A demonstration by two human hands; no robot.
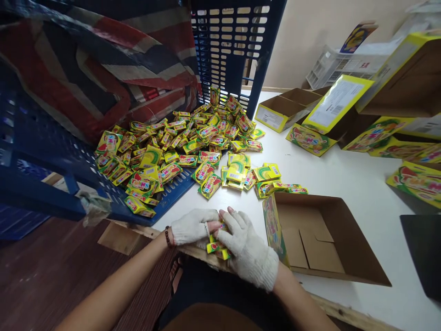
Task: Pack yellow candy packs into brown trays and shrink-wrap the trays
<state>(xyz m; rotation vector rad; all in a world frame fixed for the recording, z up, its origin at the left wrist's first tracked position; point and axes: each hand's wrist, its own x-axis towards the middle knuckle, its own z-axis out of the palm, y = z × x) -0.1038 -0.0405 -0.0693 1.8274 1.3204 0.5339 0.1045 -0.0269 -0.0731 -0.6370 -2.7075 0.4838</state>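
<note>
My left hand (195,226) and my right hand (246,248), both in white knit gloves with some fingertips bare, meet at the table's front edge. Between them is a small bunch of yellow-green candy boxes (217,248), with fingers of both hands closed round it and partly hiding it. Just beyond my hands lie loose candy boxes (209,185) and a small stack of them (237,171). To the right of my right hand stands an open cardboard carton (320,230), its inside bare brown board.
A tipped blue plastic crate (179,191) spills a heap of candy boxes (186,133) onto the white table (296,172). Inside the crate hangs a striped sheet (138,59). Several yellow cartons (312,139) stand at the right, near a dark flat panel (423,253).
</note>
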